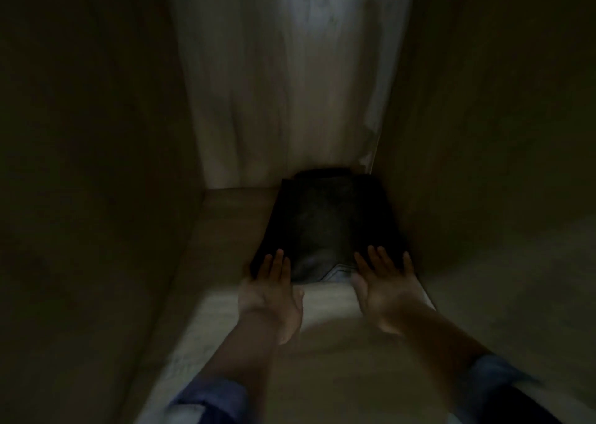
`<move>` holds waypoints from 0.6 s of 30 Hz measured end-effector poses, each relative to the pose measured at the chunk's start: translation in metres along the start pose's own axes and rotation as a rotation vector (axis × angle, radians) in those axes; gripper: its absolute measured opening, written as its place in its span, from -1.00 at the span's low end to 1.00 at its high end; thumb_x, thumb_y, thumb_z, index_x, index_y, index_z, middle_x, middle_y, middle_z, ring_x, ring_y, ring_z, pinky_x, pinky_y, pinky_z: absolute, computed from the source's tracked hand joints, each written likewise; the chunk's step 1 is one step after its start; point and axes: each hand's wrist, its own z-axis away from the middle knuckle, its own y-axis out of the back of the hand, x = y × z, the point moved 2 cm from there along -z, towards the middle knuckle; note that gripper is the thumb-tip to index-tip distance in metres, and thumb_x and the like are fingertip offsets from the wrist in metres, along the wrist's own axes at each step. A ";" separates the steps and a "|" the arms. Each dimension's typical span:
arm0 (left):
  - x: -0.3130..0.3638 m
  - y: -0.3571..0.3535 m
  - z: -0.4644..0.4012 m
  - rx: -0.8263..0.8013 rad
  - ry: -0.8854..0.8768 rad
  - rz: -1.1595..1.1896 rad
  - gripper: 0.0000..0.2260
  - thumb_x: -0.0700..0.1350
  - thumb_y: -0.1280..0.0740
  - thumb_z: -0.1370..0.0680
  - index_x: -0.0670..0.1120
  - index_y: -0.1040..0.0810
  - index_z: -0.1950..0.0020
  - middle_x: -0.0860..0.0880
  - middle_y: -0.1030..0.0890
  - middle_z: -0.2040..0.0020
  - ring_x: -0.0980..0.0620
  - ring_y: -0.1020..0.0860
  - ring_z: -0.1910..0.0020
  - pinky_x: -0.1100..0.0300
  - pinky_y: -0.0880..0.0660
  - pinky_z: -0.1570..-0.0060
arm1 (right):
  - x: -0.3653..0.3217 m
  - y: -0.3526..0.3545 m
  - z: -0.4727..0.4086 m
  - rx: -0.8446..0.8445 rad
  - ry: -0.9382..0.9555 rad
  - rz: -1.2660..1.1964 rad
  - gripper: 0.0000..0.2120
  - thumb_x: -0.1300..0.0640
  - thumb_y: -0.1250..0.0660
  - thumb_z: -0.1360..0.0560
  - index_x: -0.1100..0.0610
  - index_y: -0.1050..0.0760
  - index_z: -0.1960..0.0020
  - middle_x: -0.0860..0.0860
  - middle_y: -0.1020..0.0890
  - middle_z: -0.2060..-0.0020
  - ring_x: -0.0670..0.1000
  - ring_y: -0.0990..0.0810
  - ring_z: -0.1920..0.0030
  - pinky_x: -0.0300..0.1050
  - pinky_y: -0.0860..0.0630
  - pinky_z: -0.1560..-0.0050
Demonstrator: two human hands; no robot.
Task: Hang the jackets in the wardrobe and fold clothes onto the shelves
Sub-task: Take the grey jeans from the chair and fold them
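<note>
Inside the dim wardrobe compartment we saw a folded dark garment (325, 227) lying flat on the pale wooden shelf (232, 210), pushed toward the back right corner. Its far edge reached the lighter back panel (283, 85), and its right edge lay against, or just beside, the right side wall (483, 133); in the gloom we could not tell which. A bare strip of shelf showed between the garment and the left side wall (96, 133). At the near edge of the garment a paler seam or hem (338, 273) caught a little light.

We found both hands stretched forward over the near edge of the garment. The left hand (272, 289) lay with straight fingers on the garment's near left corner, palm down, thumb set out toward the middle. The right hand (383, 286) lay the same way on the near right corner, fingers straight and slightly spread, curled round nothing. Neither hand pinched the cloth; each seemed to rest flat on it, though the picture was blurred and we could not be sure how firmly they touched.

Both forearms were bare, and a rolled blue sleeve (209, 398) showed at the left elbow, another (496, 378) at the right. The shelf front nearest us looked brighter than the rest.
</note>
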 end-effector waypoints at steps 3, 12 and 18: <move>-0.015 0.030 0.046 -0.063 0.075 0.050 -0.42 0.12 0.13 -0.64 -0.12 0.23 -0.56 -0.03 0.12 -0.58 -0.05 0.01 -0.55 -0.12 0.12 -0.47 | -0.010 0.021 0.051 0.057 0.087 0.152 -0.25 -0.21 0.70 -0.34 0.07 0.38 -0.45 0.00 0.36 -0.45 0.04 0.41 -0.48 0.16 0.70 -0.18; -0.040 0.124 0.213 -0.003 0.115 0.096 -0.44 0.09 0.13 -0.65 -0.11 0.25 -0.56 0.03 0.14 -0.58 0.06 0.16 -0.55 -0.17 0.17 -0.48 | -0.058 0.139 0.204 0.174 0.179 0.015 -0.41 -0.09 0.26 -0.61 0.01 -0.40 -0.41 0.10 -0.38 -0.43 0.12 -0.30 -0.45 0.33 -0.06 -0.32; -0.045 0.153 0.357 0.077 0.172 0.123 -0.38 0.08 -0.04 -0.62 -0.09 0.15 -0.57 0.01 -0.04 -0.57 0.05 0.08 -0.56 -0.14 0.12 -0.48 | -0.096 0.182 0.307 -0.039 0.281 -0.102 -0.47 -0.16 0.22 -0.63 -0.08 0.26 -0.55 -0.03 0.34 -0.52 0.03 0.35 -0.52 0.25 0.35 -0.43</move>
